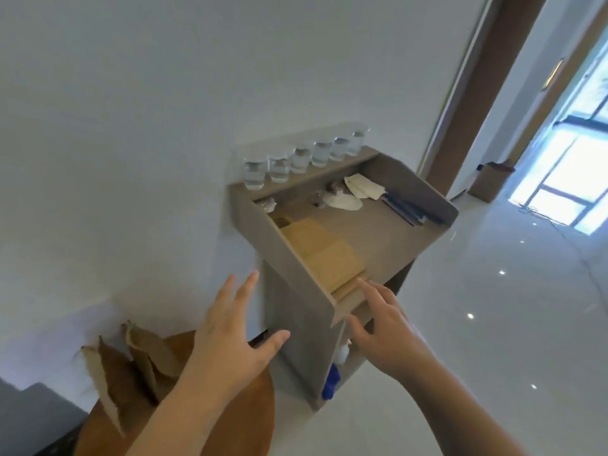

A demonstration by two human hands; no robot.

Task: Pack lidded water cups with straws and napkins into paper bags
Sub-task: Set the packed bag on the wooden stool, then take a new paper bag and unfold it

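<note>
In the head view, a grey desk (378, 235) with raised side walls stood against a white wall. Along its back ledge, six clear water cups (300, 161) stood upright in a row, each close beside the next; blur hid whether they wore lids. Below the ledge, in the back left corner of the desk, lay something clear that looked like a lid (266, 204). White napkins (362, 185) lay near the back edge, right of centre, and a bundle of dark blue straws (408, 209) lay along the right wall. A stack of flat brown paper bags (322, 255) ran along the left wall down to the front edge.

The left hand (230, 337) hung in the air outside the desk's left wall, fingers spread and straight, grasping nothing. The right hand (381, 327) was also released, its fingers stretched toward the front edge, the forefinger tip right at the near end of the bag stack; whether it touched the paper could not be told.

On the shelf under the desk stood a small white bottle (342, 352) with a blue object (330, 381) below it. To the lower left, a round wooden table (256, 416) carried several opened brown bags (131, 363) standing upright near its far edge. A cardboard box (490, 181) sat on the floor by the bright doorway.
</note>
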